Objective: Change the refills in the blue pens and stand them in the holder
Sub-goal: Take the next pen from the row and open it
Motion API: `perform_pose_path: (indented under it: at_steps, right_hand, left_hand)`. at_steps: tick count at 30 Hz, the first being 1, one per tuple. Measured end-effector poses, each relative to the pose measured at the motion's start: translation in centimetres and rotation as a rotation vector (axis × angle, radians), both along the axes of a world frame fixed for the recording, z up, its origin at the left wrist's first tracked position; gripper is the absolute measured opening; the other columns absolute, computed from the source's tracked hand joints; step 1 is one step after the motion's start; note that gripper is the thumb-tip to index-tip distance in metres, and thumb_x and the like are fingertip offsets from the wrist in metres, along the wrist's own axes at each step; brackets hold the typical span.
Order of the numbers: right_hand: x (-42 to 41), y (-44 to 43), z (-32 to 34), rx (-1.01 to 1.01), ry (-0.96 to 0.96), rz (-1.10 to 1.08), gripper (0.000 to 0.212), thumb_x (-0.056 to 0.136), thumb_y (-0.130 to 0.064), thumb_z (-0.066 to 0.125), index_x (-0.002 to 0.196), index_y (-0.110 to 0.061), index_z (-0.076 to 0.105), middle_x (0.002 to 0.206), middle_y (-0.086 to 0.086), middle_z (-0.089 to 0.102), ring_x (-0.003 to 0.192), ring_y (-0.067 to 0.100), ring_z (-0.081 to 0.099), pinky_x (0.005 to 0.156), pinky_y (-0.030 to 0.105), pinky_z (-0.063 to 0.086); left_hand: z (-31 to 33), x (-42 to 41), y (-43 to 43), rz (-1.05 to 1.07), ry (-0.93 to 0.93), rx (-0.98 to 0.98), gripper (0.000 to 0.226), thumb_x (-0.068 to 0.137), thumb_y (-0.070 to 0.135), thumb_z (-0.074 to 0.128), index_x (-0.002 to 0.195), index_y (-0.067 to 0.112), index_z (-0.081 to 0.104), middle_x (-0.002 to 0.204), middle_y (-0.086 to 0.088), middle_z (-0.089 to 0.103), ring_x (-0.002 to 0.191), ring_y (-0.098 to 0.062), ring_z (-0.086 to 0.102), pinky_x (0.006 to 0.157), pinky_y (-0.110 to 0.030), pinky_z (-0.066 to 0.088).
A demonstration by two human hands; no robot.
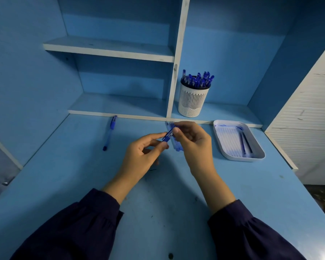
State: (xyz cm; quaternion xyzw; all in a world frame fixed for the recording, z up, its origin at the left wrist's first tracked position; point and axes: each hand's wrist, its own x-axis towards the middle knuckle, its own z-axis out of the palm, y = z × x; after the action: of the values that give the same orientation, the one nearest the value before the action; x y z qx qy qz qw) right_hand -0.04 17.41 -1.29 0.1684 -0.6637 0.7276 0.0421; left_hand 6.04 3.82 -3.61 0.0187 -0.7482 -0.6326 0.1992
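Above the middle of the blue desk, my left hand point(145, 153) and my right hand point(193, 140) both pinch one blue pen point(168, 135), which lies slanted between their fingertips. Under the right hand's fingers lies a clear packet of refills point(176, 145), partly hidden. A second blue pen point(109, 133) lies alone on the desk to the left. On the low shelf at the back stands a white slotted holder point(192, 102) with several blue pens point(197, 79) upright in it.
A white tray point(259, 147) holding a few thin refills sits on the desk at the right. Shelves and an upright white divider point(174, 76) rise behind the desk. A white slatted panel point(308, 119) bounds the right side.
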Motion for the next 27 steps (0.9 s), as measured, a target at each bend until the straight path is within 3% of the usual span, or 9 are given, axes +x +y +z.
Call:
perform_pose_path:
  at_steps: [5,8,13,17,22,27]
  right_hand:
    - [0.1,0.0,-0.4,-0.04,-0.042,-0.019,0.009,0.089,-0.001,0.064,0.09,-0.009,0.066,0.083,0.005,0.069,0.078,0.013,0.064,0.073,0.021,0.052]
    - [0.5,-0.3,-0.4,-0.086,-0.054,-0.022,0.01,0.09,0.002,0.062,0.088,-0.008,0.064,0.081,0.003,0.067,0.077,0.008,0.063,0.074,0.018,0.05]
    - [0.8,-0.8,-0.3,-0.147,-0.048,-0.027,0.011,0.091,0.005,0.058,0.089,-0.006,0.062,0.082,0.003,0.064,0.077,0.007,0.062,0.075,0.017,0.049]
    - [0.4,-0.6,0.0,-0.213,-0.01,-0.018,0.021,0.092,0.009,0.053,0.088,-0.009,0.061,0.085,0.001,0.067,0.084,0.01,0.064,0.083,0.022,0.05]
    - [-0.1,-0.2,0.2,-0.21,-0.031,0.02,0.011,0.091,0.003,0.059,0.092,-0.007,0.064,0.086,0.002,0.07,0.085,0.013,0.066,0.084,0.025,0.052]
    - [-0.8,0.1,0.5,-0.274,-0.092,-0.028,0.006,0.09,-0.003,0.063,0.095,-0.007,0.066,0.085,0.003,0.071,0.083,0.013,0.066,0.083,0.025,0.053]
  left_hand:
    - [-0.4,-0.2,-0.1,-0.03,0.029,-0.067,0.029,0.091,0.01,0.066,0.119,0.017,0.067,0.077,0.009,0.073,0.065,0.003,0.061,0.064,-0.009,0.044]
    - [-0.5,-0.2,-0.2,-0.048,0.041,-0.091,0.031,0.093,0.008,0.063,0.124,0.008,0.064,0.071,0.015,0.069,0.057,0.005,0.054,0.061,-0.006,0.04]
    - [-0.7,-0.2,-0.6,-0.08,0.047,-0.112,0.036,0.09,0.031,0.058,0.126,0.027,0.059,0.071,0.014,0.068,0.055,-0.01,0.035,0.052,-0.018,0.035]
    - [-0.7,-0.1,-0.5,-0.152,0.039,-0.123,0.04,0.098,0.011,0.055,0.124,0.042,0.056,0.071,0.001,0.057,0.059,-0.019,0.031,0.054,-0.02,0.034]
    - [-0.6,-0.1,-0.3,-0.113,0.052,-0.124,0.042,0.099,0.012,0.055,0.132,0.037,0.053,0.075,0.007,0.066,0.05,-0.005,0.03,0.051,-0.014,0.033]
    - [-0.9,-0.2,-0.4,0.037,0.079,-0.076,0.031,0.098,0.022,0.059,0.125,0.036,0.061,0.088,0.011,0.073,0.054,-0.011,0.041,0.053,-0.019,0.042]
